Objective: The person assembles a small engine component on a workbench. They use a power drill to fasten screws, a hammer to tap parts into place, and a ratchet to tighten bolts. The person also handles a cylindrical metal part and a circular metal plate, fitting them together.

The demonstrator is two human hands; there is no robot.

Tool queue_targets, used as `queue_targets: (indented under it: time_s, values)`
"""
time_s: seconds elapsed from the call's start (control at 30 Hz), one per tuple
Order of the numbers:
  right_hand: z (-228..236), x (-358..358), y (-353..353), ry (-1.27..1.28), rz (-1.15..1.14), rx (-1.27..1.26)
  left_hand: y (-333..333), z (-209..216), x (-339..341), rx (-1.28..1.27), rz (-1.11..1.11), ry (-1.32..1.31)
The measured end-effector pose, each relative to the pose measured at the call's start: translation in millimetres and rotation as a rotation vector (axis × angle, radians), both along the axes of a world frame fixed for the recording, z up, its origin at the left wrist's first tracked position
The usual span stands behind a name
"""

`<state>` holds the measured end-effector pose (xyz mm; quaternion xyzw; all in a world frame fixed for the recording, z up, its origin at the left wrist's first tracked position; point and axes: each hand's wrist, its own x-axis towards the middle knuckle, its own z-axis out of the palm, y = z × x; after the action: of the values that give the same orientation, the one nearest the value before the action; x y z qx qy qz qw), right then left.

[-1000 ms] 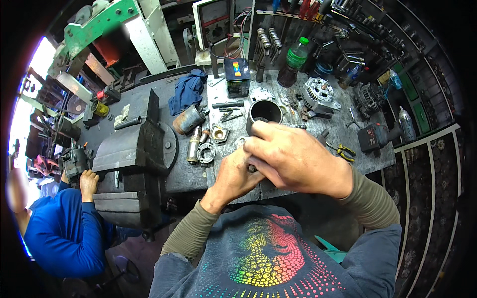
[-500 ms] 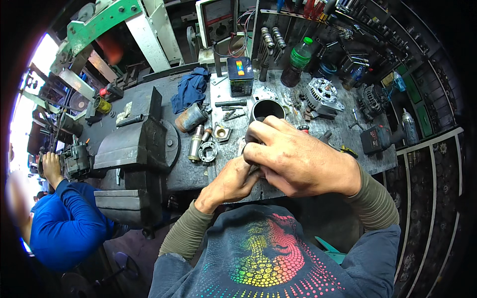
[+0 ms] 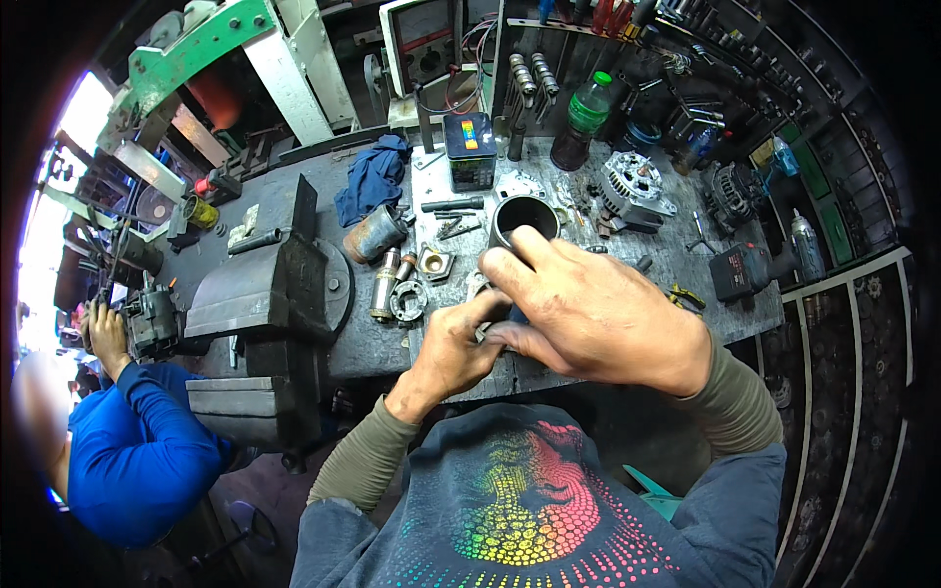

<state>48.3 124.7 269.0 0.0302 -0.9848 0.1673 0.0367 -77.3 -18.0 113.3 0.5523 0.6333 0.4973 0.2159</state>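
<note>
Both your hands meet over the near edge of the tabletop (image 3: 676,265): your left hand (image 3: 451,353) pinches a small metal part (image 3: 482,333), mostly hidden, while your right hand (image 3: 598,318) closes over it from 3 o'clock, its grip curled tight. At 12 o'clock stands the dark cylinder housing (image 3: 522,218); at 10 o'clock lie loose pieces (image 3: 407,294), seemingly unassembled. How far the fitting has got, I cannot tell.

bench rear: small dark box (image 3: 469,149), blue-yellow label | behind: grey meter panel (image 3: 428,34), pale dial face
</note>
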Motion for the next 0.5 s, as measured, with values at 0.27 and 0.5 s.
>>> queue_targets:
  time_s: [0.27, 0.5]
  values:
    - [2, -2, 4, 0.161, 0.195, 0.089, 2, 2, 2, 0.106, -0.052, 0.146]
    - [4, 5, -2, -0.222, -0.087, 0.021, 3, -10, 11, 0.093, 0.132, 0.0]
